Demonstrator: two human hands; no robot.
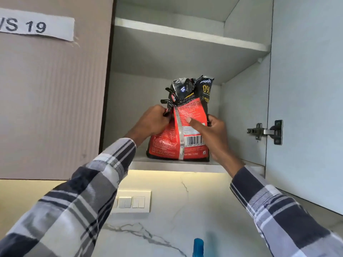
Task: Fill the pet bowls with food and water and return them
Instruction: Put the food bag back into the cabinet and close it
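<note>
Food bag (181, 134) at shelf edge (167, 166), both hands (155, 120) gripping sides

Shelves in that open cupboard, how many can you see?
2: the lower shelf under the pet food bag, which both hands grip, and the upper shelf above it. Any higher ones are out of frame.

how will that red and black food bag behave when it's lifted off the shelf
The food bag looks soft: its crumpled top will probably flop. Its full bottom suggests some weight, so the left hand and right hand gripping both sides seems wise. The glossy film may be slippery.
</note>
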